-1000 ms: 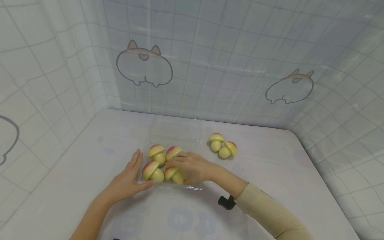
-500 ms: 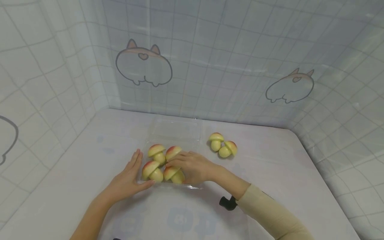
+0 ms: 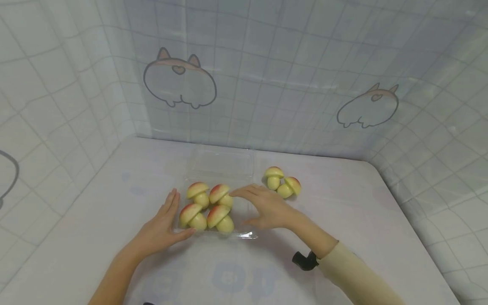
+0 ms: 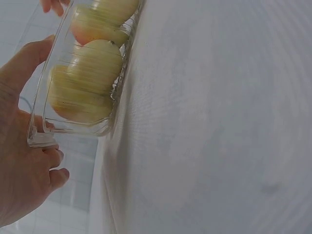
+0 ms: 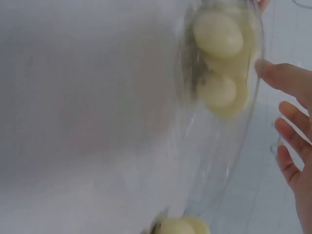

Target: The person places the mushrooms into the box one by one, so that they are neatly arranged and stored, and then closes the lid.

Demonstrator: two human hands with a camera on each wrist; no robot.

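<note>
A clear plastic clamshell box [image 3: 244, 212] lies on the table with its lid [image 3: 223, 163] folded back. Several yellow mushroom-shaped pieces [image 3: 225, 224] with reddish caps sit inside, filling its left and middle part. My left hand [image 3: 160, 226] rests at the front left corner, fingers straight along the left side and thumb at the front rim; the left wrist view shows the thumb [image 4: 27, 61] by the rim. My right hand [image 3: 268, 207] is over the box's right side, fingers spread, holding nothing. In the right wrist view a fingertip [image 5: 265, 68] is close to the rim; contact is unclear.
Two more mushroom-shaped pieces [image 3: 284, 184] lie on the table right of the box, beyond my right hand. A black device part [image 3: 305, 260] shows by the right sleeve [image 3: 358, 271]. Tile-patterned walls [image 3: 274, 84] stand at the back and sides.
My right hand has let go of the mushroom-shaped piece at the front of the box and moved right, its fingers spreading. The left hand has stayed at the corner.
</note>
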